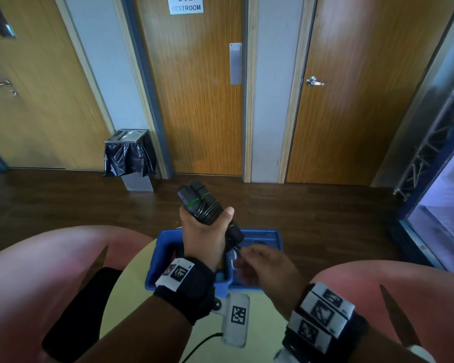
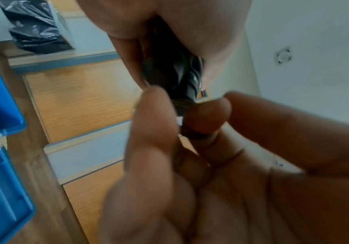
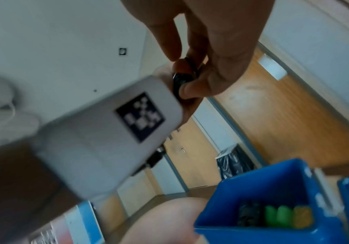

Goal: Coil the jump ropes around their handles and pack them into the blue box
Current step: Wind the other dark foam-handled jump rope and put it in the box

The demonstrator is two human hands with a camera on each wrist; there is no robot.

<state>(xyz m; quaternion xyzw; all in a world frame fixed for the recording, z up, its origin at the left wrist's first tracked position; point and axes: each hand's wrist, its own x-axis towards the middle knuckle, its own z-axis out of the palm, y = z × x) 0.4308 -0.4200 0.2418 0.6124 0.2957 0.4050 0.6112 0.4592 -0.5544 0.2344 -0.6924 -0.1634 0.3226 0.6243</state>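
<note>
The black jump rope handles (image 1: pixel 200 200), cord coiled round them, stand nearly upright above the blue box (image 1: pixel 262 238), tops tilted far-left. The left hand (image 1: pixel 203 237) grips them; right hand (image 1: pixel 266 265) fingers pinch the cord's loose end below.

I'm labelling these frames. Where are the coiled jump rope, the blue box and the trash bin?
coiled jump rope (image 1: pixel 203 205): head view, on the black coils around the handles.
blue box (image 1: pixel 269 235): head view, on its far rim.
trash bin (image 1: pixel 129 155): head view, on its black liner.
</note>
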